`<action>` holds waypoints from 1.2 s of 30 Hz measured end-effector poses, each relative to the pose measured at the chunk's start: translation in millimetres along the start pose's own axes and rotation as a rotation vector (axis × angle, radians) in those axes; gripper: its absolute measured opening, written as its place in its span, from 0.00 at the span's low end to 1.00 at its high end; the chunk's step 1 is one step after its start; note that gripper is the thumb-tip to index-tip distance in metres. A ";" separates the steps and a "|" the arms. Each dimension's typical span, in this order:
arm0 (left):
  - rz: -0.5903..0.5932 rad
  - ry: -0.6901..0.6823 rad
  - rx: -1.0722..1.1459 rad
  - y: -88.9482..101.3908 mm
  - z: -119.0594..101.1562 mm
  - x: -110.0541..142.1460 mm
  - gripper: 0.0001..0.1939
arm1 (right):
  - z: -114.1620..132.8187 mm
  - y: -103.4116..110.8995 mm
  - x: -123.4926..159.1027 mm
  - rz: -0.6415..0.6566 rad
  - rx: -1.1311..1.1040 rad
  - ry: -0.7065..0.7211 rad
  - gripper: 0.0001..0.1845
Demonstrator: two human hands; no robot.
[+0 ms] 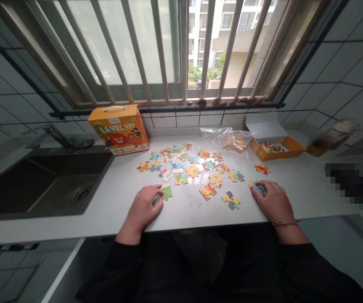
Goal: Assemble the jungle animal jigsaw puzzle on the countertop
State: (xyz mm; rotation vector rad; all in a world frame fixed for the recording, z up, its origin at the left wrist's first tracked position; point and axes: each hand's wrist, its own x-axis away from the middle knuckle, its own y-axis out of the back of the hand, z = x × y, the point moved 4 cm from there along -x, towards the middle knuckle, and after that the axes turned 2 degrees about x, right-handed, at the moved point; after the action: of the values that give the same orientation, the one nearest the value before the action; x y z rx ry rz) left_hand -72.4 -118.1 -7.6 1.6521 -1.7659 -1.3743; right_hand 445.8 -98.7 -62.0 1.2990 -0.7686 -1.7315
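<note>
Room: a tiled kitchen corner under a barred window (181,50), with a dark steel sink (42,185) and tap (59,139) to the left
Counter: a white countertop (181,216) with loose jigsaw pieces (187,168) scattered across its middle
Left hand: the left hand (143,208) lies palm down, the forearm in a black sleeve (124,261) angling up and inward; its fingertips touch the near edge of a green jigsaw piece (167,192), grip unclear
Right hand: the right hand (271,202) is curled palm down over a blue-and-yellow jigsaw piece (257,187), its forearm angling up and inward, a thin bracelet (284,223) at the wrist
Hands: well apart, with loose pieces lying between them
Green piece: flat on the counter, roughly square, no clear long axis, just right of the left hand
Blue-and-yellow piece: flat, mostly covered by the fingers, a yellow end pointing left, long axis hidden
Behind: an orange puzzle box (118,129) stands upright by the wall; a clear plastic bag (228,139) and an orange box tray (277,148) holding pieces lie further right
</note>
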 end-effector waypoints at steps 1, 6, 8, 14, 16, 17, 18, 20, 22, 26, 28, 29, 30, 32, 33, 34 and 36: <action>-0.016 0.009 -0.013 -1.2 2.4 0.1 0.08 | 0.1 0.0 0.1 -0.001 0.003 0.001 0.23; -0.127 0.077 -0.128 -5.1 14.8 2.1 0.11 | 1.1 0.6 0.5 -0.005 0.008 0.007 0.23; -0.184 0.124 -0.195 -4.2 17.8 3.2 0.12 | 1.5 0.9 0.3 -0.003 0.004 0.008 0.22; -0.158 0.156 -0.309 -7.3 18.7 -0.2 0.17 | 1.1 -0.1 0.0 0.000 -0.003 0.004 0.21; -0.104 0.107 -0.284 -11.9 17.6 -2.8 0.20 | 0.4 -0.8 0.0 0.002 -0.003 0.003 0.21; -0.084 0.080 -0.262 -14.2 16.9 -3.6 0.22 | 0.0 -1.2 -0.1 0.002 -0.003 0.003 0.21; -0.068 0.054 -0.237 -16.5 16.4 -3.9 0.25 | -0.4 -1.4 -0.1 -0.001 -0.002 0.003 0.21; -0.042 0.017 -0.193 -20.1 16.2 -3.7 0.30 | -1.0 -2.2 -0.1 -0.002 -0.001 0.005 0.21; -0.019 -0.005 -0.161 -22.1 18.6 -3.9 0.32 | -1.4 -3.0 0.1 0.000 0.001 0.005 0.21; -0.025 0.012 -0.139 -16.8 38.8 -15.9 0.29 | -1.5 -4.3 0.8 0.004 -0.002 0.002 0.20; -0.041 0.076 -0.180 -11.4 56.7 -29.1 0.27 | -1.2 -4.7 0.7 0.008 -0.007 0.003 0.20; -0.041 0.119 -0.207 -9.2 66.1 -36.7 0.27 | -1.1 -4.8 0.6 0.010 -0.010 0.004 0.20; -0.039 0.162 -0.233 -7.3 74.6 -44.3 0.28 | -0.9 -4.9 0.4 0.011 -0.012 0.004 0.20; -0.025 0.219 -0.280 -5.9 86.6 -58.4 0.31 | -0.5 -4.7 0.1 0.009 -0.013 0.002 0.19; -0.005 0.238 -0.298 -6.6 90.0 -64.3 0.32 | -0.1 -4.6 0.0 0.008 -0.012 0.001 0.19; 0.023 0.254 -0.312 -8.2 92.1 -69.1 0.33 | 0.3 -4.4 0.0 0.007 -0.009 0.000 0.19; 0.088 0.287 -0.321 -12.1 94.0 -75.5 0.31 | 1.5 -3.8 0.1 0.005 -0.001 -0.001 0.19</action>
State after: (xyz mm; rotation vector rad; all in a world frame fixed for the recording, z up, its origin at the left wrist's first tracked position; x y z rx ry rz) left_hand -121.1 -10.6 -35.0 1.4925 -1.3602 -1.2344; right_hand 443.5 -97.1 -64.8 1.2947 -0.7707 -1.7286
